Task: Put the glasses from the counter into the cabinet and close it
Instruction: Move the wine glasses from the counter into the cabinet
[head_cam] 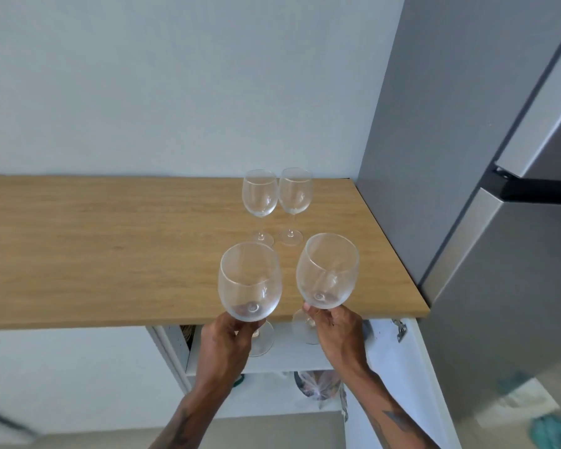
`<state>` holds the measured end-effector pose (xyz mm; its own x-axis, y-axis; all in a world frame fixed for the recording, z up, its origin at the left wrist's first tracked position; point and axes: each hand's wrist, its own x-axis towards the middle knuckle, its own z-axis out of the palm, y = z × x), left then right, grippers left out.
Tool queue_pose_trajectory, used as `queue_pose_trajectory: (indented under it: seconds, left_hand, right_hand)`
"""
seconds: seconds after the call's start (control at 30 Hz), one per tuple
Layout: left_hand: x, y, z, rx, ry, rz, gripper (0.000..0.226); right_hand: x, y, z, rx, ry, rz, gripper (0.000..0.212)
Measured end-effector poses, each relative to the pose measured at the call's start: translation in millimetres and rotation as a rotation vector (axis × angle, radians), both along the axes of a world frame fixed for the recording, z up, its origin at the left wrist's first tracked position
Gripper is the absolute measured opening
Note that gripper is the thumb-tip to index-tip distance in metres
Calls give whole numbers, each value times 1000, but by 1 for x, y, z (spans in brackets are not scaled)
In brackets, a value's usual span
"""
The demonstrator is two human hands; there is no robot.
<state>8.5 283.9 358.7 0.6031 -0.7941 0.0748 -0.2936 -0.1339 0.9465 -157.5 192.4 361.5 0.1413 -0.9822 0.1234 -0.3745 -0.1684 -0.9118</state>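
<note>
You have a big glass in each hand. Your left hand (229,335) is wrapped around the stem of the left big glass (250,281), and your right hand (334,328) pinches the stem of the right big glass (327,270). Both sit low in the middle of the frame, just above the front edge of the counter (110,247).

Go slow now. Keep the two bowls apart so they don't bump. They are close to each other. Bring them down past the counter edge and in to the white shelf (292,358) of the open cabinet (172,348) below. Watch that the rims do not hit the wood on the way. Set each foot flat, then let go.

The glasses are clear and round, with thin stems and wide flat feet. They look easy to break and easy to tip, so hold the stems firmly.

Two small glasses (276,196) wait near the back of the counter, right of the middle, standing side by side close to the wall. They go in after these. The cabinet door (399,367) at the lower right is open, so it needs closing at the end.
</note>
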Motion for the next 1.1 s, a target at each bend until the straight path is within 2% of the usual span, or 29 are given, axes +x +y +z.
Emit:
queue_pose_trajectory:
  seconds: [0.1, 0.23, 0.4, 0.53, 0.67, 0.73, 0.83, 1.1]
  left_hand:
    - [-7, 31, -17, 11, 9, 0, 16]
    - [-21, 63, -50, 33, 28, -30, 20]
    - [-34, 77, -111, 76, 12, -44, 39]
    - [-41, 71, -171, 128, 64, -34, 33]
    - [-43, 47, -223, 132, 75, -23, 35]
    - [-39, 26, -247, 130, 46, -13, 29]
    - [-35, -10, -276, 82, 38, -19, 34]
    - [-27, -116, -320, 28, 196, 82, 14]
  right_hand:
    - [-12, 34, -7, 4, -38, -17, 15]
    - [-30, 72, -37, 121, -18, -34, 16]
    - [-48, 94, -100, 184, 52, -69, 29]
    - [-57, 93, -158, 288, 73, -82, 31]
    - [-54, 68, -217, 323, 77, -99, 30]
    - [-49, 45, -244, 298, 100, -114, 26]
    - [-40, 11, -277, 259, 109, -127, 28]
    - [-8, -75, -321, 286, 5, -144, 7]
